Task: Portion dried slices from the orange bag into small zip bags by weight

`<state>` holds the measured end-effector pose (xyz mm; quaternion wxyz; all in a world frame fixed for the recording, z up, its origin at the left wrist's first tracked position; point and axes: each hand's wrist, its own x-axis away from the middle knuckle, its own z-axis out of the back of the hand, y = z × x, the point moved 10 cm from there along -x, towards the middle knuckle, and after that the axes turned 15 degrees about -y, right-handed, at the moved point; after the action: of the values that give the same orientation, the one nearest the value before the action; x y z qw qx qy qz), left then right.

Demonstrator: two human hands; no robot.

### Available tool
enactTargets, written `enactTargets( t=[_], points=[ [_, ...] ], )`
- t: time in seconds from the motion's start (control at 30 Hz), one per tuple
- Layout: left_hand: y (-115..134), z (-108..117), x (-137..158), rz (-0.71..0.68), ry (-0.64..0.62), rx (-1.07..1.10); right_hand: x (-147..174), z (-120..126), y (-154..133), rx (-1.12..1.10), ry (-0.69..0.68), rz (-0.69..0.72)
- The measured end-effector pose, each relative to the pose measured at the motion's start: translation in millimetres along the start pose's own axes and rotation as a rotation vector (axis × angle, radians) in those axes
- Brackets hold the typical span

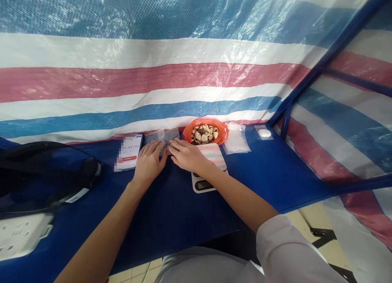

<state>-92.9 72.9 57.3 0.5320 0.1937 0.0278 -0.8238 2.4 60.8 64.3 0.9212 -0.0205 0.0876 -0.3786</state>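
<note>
Side by side near the back of the blue table, my left hand (149,159) and my right hand (187,155) rest on clear plastic bags (162,135). The left fingers are stretched out over the near part of the bags. My right fingers point left and lie flat at the bags' right side; what is under the palms is hidden. Below my right wrist, partly covered by it, is a white kitchen scale (214,153) with a pastel top and dark display. Behind the scale an open orange-red plastic bag (225,132) holds pale and dark brown chopped pieces (204,134).
A phone (130,152) showing a timer lies left of my hands. More clear bags (236,140) lie right of the orange bag, with a white rounded object (264,133) beyond. A black strapped item (76,181) and white power strip (23,234) occupy the left. Striped sheeting (153,79) walls the back.
</note>
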Motion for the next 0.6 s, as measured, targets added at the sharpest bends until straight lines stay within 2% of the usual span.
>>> enactTargets(
  t=[0.13,0.27,0.33,0.47,0.6],
  points=[
    [29.9,0.8,11.3,-0.020,0.053,-0.002,34.0,13.9,3.1,0.026,0.085,0.019],
    [55.5,-9.7,19.4,-0.033,0.038,-0.006,76.3,20.5,26.3,0.002,0.132,-0.045],
    [65.8,-14.4,22.1,-0.033,0.026,-0.010,99.8,20.6,43.9,-0.036,0.136,-0.096],
    [80.4,-20.6,24.7,-0.020,-0.003,-0.028,149.2,15.8,94.8,-0.154,0.138,-0.305],
    [86.2,-30.3,25.6,-0.010,-0.075,-0.048,186.3,8.5,135.8,-0.173,0.133,-0.460]
  ],
)
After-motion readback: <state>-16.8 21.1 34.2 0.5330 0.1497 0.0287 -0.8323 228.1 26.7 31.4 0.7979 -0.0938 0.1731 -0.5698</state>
